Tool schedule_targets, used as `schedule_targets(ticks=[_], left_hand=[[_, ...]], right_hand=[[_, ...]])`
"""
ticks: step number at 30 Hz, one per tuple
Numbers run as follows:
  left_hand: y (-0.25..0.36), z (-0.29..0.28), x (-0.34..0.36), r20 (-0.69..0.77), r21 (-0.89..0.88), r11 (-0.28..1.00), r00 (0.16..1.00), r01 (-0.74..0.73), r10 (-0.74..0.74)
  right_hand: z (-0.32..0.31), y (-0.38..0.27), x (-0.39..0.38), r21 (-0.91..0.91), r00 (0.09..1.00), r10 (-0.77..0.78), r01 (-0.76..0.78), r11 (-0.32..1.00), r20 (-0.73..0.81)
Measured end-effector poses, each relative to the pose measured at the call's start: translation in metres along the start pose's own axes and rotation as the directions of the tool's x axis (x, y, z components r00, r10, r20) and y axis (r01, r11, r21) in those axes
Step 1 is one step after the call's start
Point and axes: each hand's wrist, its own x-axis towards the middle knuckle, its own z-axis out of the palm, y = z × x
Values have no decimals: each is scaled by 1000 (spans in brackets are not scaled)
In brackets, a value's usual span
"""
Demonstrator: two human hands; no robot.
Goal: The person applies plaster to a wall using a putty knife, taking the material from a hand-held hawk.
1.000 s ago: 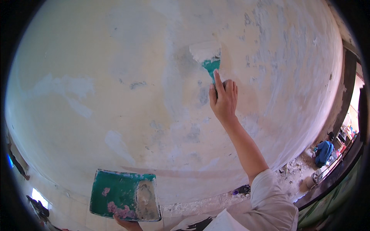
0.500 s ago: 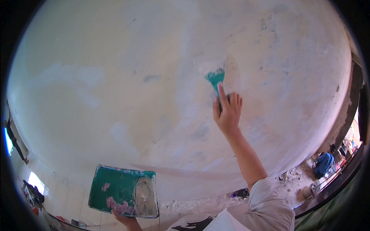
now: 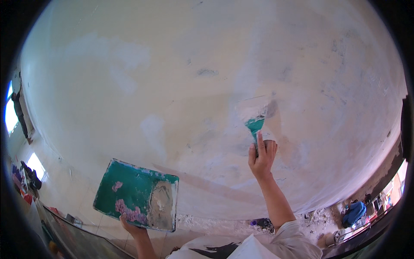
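Observation:
My right hand [image 3: 262,158] is closed round the green handle of a putty knife [image 3: 255,124], with the index finger stretched along it. The knife's wide blade, smeared with pale filler, lies against the off-white wall [image 3: 172,108]. Lower left, my left hand [image 3: 131,224] holds a green rectangular tray [image 3: 134,179] by its lower edge; most of its fingers are hidden beneath. Pinkish paste [image 3: 129,211] clings to the tray's floor, and a grey-beige crusted strip [image 3: 161,203] runs along its right side. Pale patches and dark scuffs mark the wall.
A person [image 3: 19,113] stands at the far left by a bright window. Debris lies along the wall's foot, near a small purple-and-dark item [image 3: 261,223]. At the lower right are a blue bag [image 3: 354,213] and a bucket [image 3: 333,238]. A dark bag [image 3: 32,176] is at the left.
The putty knife has come down the wall and slightly left relative to the wall's marks. My view has shifted, and the tray appears a little higher and more tilted. Both hands keep their hold.

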Motion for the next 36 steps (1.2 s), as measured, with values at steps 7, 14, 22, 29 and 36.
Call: schedule_targets(ticks=[7, 14, 22, 29, 36], left_hand=[[2, -18, -1, 104, -74, 996, 993, -41, 49], [-5, -16, -11, -19, -53, 999, 1000, -14, 13], [-5, -20, -14, -44, -32, 996, 996, -77, 76], [0, -30, -7, -51, -6, 999, 997, -53, 52], [1, -69, -2, -83, 115, 991, 993, -75, 85]], right_hand=[[19, -45, 8, 168, 997, -79, 78, 983, 0], [-23, -127, -22, 578, 649, 51, -708, 405, 759], [38, -171, -67, 236, 89, -320, -857, 458, 943], [96, -195, -64, 172, -2, -211, -568, 805, 977], [102, -235, -79, 270, 79, -270, -533, 802, 960]])
